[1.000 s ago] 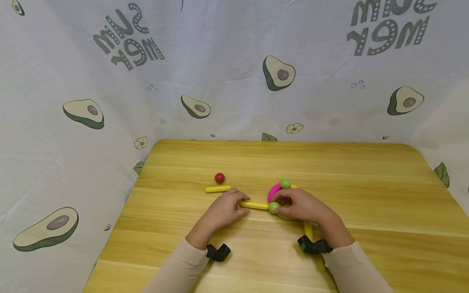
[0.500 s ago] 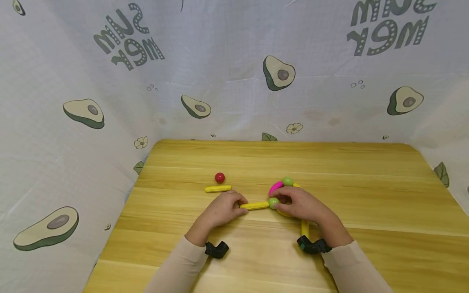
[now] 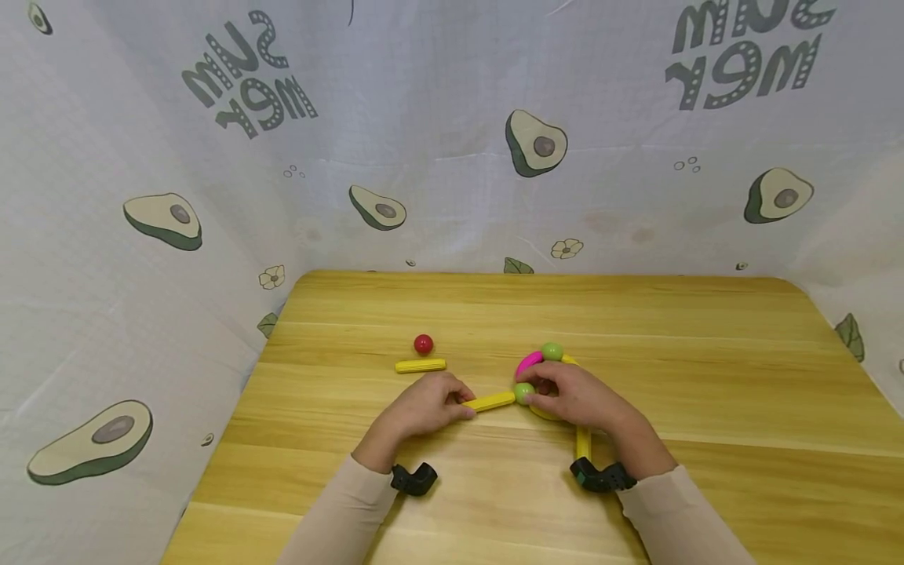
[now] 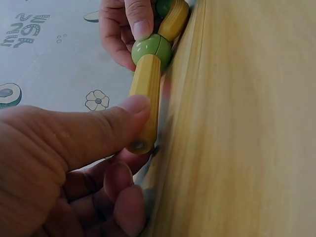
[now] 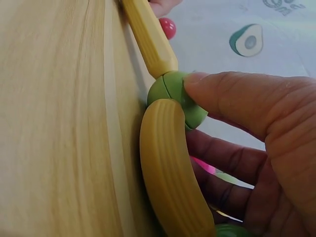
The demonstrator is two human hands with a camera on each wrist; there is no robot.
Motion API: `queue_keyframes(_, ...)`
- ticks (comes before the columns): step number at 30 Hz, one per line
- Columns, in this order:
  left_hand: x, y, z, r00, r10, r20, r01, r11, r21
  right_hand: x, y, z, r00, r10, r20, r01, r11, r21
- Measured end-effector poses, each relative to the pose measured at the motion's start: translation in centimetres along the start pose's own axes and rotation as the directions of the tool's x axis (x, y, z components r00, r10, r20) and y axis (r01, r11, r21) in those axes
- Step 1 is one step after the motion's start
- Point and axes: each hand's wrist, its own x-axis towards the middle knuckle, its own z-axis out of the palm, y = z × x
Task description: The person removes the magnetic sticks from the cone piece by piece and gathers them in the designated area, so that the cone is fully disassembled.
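My left hand (image 3: 432, 404) pinches the outer end of a straight yellow magnetic stick (image 3: 490, 402) between thumb and fingers. The other end of that stick meets a green ball (image 3: 524, 393), which my right hand (image 3: 582, 392) pinches. In the right wrist view a curved yellow stick (image 5: 170, 163) joins the same ball from the near side. A pink curved stick (image 3: 530, 363) reaches from near this ball to a second green ball (image 3: 552, 351) behind the right hand. Another straight yellow stick (image 3: 583, 443) points toward me under the right wrist. The right hand hides part of the assembly.
A loose yellow stick (image 3: 421, 366) lies just beyond the left hand, with a red ball (image 3: 424, 344) behind it. All of this rests on a wooden table (image 3: 678, 329). A printed curtain (image 3: 452, 141) hangs behind the table and at its sides.
The left hand and its end of the yellow stick have shifted slightly toward me, so the stick slants more. The joined pieces by the right hand have turned a little; both grips stay.
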Motion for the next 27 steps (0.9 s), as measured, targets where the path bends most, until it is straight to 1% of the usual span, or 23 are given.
queue_keyframes(14,-0.43,0.25,-0.52,0.998,-0.050,0.049,0.052,0.998,-0.038,0.19,-0.37,0.30,1.000,-0.020,-0.005,0.020,1.000,-0.016)
queue_keyframes(22,-0.48,0.16,-0.70,0.997,-0.052,0.059,0.055,0.997,-0.051,0.20,-0.47,0.44,0.999,-0.039,-0.024,0.038,0.999,-0.010)
queue_keyframes(24,-0.49,0.13,-0.68,0.997,-0.050,0.062,0.053,0.997,-0.054,0.29,-0.38,0.51,0.998,-0.049,-0.044,0.048,0.999,-0.021)
queue_keyframes(27,-0.51,0.10,-0.60,0.997,-0.052,0.064,0.056,0.996,-0.064,0.36,-0.07,0.64,0.992,-0.029,-0.120,0.020,0.997,-0.076)
